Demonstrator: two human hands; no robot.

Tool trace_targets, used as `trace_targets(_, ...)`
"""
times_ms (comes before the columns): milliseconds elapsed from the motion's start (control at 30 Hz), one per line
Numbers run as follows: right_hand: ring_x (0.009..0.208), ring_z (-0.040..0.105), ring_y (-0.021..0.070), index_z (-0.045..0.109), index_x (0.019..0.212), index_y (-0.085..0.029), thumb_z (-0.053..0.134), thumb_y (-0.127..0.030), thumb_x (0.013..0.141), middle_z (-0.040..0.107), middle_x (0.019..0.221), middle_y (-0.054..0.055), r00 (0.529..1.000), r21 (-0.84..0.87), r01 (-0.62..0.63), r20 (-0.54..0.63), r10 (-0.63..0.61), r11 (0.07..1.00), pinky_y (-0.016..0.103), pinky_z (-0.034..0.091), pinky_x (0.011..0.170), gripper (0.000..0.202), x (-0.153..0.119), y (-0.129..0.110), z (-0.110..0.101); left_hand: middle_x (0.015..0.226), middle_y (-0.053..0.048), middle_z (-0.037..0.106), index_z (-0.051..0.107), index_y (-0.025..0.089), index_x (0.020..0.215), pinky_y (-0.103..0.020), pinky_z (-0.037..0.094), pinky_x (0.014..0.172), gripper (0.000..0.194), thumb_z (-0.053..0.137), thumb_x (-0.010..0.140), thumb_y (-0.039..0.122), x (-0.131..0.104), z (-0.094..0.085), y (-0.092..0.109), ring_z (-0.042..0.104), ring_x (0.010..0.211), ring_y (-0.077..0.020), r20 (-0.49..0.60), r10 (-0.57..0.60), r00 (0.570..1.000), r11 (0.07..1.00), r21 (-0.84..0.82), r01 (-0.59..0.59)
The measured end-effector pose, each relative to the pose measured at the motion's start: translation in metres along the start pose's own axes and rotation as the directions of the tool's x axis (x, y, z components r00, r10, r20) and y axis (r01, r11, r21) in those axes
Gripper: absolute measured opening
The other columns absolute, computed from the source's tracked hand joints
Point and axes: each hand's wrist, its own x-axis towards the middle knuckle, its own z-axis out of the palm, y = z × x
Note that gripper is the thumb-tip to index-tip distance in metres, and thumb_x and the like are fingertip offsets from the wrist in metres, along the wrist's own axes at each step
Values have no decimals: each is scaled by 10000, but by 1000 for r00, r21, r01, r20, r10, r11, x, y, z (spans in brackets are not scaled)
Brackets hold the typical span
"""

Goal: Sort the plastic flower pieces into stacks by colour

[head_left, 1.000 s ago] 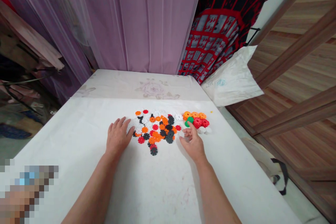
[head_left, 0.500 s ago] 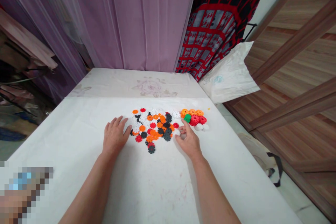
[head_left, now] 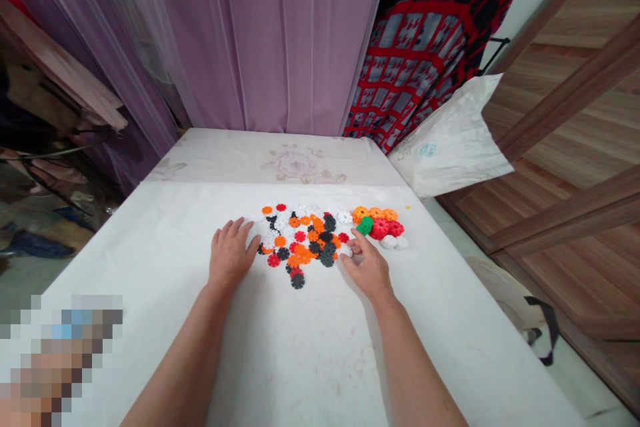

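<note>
A loose spread of notched plastic snowflake discs lies on the white-covered table, with orange discs (head_left: 303,255), dark grey discs (head_left: 327,253), red discs (head_left: 273,260) and white discs (head_left: 267,238) mixed and overlapping. My left hand (head_left: 231,250) rests flat at the left edge of the spread, fingers slightly apart and holding nothing. On the other side, my right hand (head_left: 369,268) is open, its thumb and index finger apart beside a white disc (head_left: 345,250). Just beyond my right index fingertip sits a green stack of discs (head_left: 365,225).
Sorted orange stacks (head_left: 375,215), red stacks (head_left: 383,227) and white stacks (head_left: 390,242) stand right of the spread. A tiny yellow piece (head_left: 408,207) lies farther right. A white bag (head_left: 450,140) leans at the table's right edge. Purple curtains (head_left: 260,40) hang behind.
The whole view has shifted a little, so everything appears farther right. Both hands keep nearly the same places beside the discs, and no disc has visibly moved.
</note>
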Motion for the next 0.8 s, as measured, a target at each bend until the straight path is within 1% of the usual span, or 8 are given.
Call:
trace_targets(167, 796, 644, 184, 585, 1270, -210, 570, -386, 766, 723, 993, 53, 1000, 36, 0, -18, 1, 999, 364, 529, 832, 534, 0, 6, 2, 1455, -111, 517, 606, 245, 1320, -541, 323, 1126, 454, 407, 952, 420, -1, -3, 0, 432, 1363, -328, 32, -1, 999, 1000, 13, 1)
trace_targets(267, 786, 644, 182, 592, 1259, -213, 569, -397, 770, 726, 983, 51, 1000, 58, -5, -24, 6, 998, 364, 524, 838, 523, 0, 8, 3, 1497, -94, 475, 584, 275, 1347, -571, 299, 1135, 461, 357, 971, 416, -2, -1, 7, 397, 1397, -324, 72, 15, 997, 1000, 14, -16)
trace_targets(367, 790, 643, 184, 620, 1220, -217, 559, -408, 776, 727, 972, 51, 1000, 62, -7, -25, 9, 998, 361, 523, 837, 488, 0, 8, 4, 1531, -98, 426, 466, 222, 1448, -562, 265, 1162, 530, 304, 985, 424, -3, 4, 18, 356, 1430, -302, 115, 41, 993, 999, -3, -41)
trace_targets(433, 794, 646, 187, 638, 1193, -212, 553, -419, 778, 729, 969, 56, 1000, 63, -15, -25, 17, 998, 362, 524, 832, 472, 0, 7, 4, 1543, -125, 397, 387, 164, 1492, -542, 262, 1171, 600, 301, 981, 467, -3, 8, 26, 346, 1436, -298, 112, 47, 993, 999, -10, -46)
trace_targets(500, 795, 651, 190, 649, 1177, -209, 550, -428, 777, 732, 965, 58, 999, 69, -25, -23, 27, 997, 363, 525, 828, 467, 1, 6, 3, 1548, -146, 377, 367, 130, 1499, -532, 269, 1172, 659, 309, 970, 519, -4, 12, 33, 340, 1438, -308, 105, 59, 993, 998, -7, -59)
trace_targets(600, 789, 656, 190, 656, 1163, -211, 550, -436, 775, 735, 946, 54, 999, 95, -32, -18, 33, 995, 354, 529, 812, 461, 2, 5, 3, 1538, -154, 391, 398, 129, 1484, -536, 271, 1170, 688, 313, 957, 563, -7, 17, 42, 341, 1437, -318, 104, 133, 986, 991, -13, -132)
trace_targets(700, 776, 655, 185, 653, 1167, -211, 559, -436, 774, 737, 933, 48, 999, 119, -45, -20, 47, 992, 344, 532, 797, 463, 2, 5, 2, 1533, -137, 406, 388, 159, 1492, -516, 281, 1170, 672, 286, 964, 561, -7, 22, 51, 350, 1435, -294, 120, 263, 957, 964, -69, -256)
trace_targets(800, 764, 655, 179, 642, 1185, -210, 549, -445, 787, 742, 925, 42, 998, 154, -50, -31, 55, 987, 331, 532, 788, 471, 2, 7, 3, 1566, -111, 355, 336, 180, 1518, -505, 254, 1183, 656, 261, 976, 543, 10, 23, 51, 290, 1465, -275, 123, 325, 938, 943, -111, -313)
